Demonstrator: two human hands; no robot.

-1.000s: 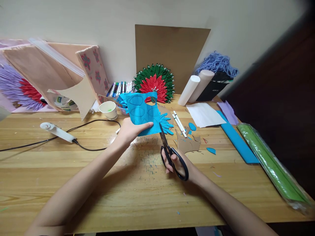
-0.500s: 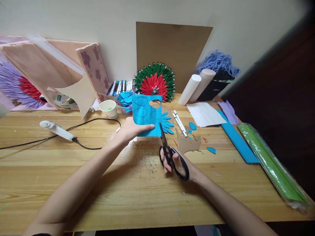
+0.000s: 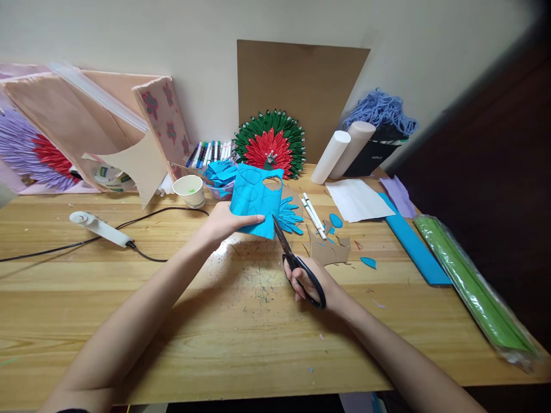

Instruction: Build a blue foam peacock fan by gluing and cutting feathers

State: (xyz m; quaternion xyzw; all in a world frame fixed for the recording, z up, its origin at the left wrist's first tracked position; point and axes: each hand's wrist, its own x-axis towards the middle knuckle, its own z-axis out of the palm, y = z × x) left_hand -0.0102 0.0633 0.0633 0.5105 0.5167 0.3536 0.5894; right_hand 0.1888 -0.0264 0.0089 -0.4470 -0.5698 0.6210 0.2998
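Note:
Pinched in my left hand (image 3: 227, 220) is a sheet of blue crepe paper (image 3: 253, 198), marked with drawn oval outlines and with an oval hole near its upper right corner. My left thumb lies across its front. My right hand (image 3: 303, 281) is wrapped round the black handles of a pair of scissors (image 3: 284, 244). The blade tips touch the sheet's lower right part, close to my left thumb. Behind the sheet, blue paper petals (image 3: 290, 217) fan out on a round piece of cardboard. Small blue cut pieces (image 3: 336, 221) lie on the table to the right.
A paper cup (image 3: 189, 190) and a white glue gun (image 3: 101, 228) with a black cable stand left. White sticks (image 3: 313, 215), a cardboard scrap (image 3: 329, 248) and a green wrapped roll (image 3: 473, 287) lie right. A green and red paper rosette (image 3: 271, 143) leans at the back.
The scissors' blades have closed further and moved up and left onto the sheet. The sheet has tilted, its lower right corner shifting left.

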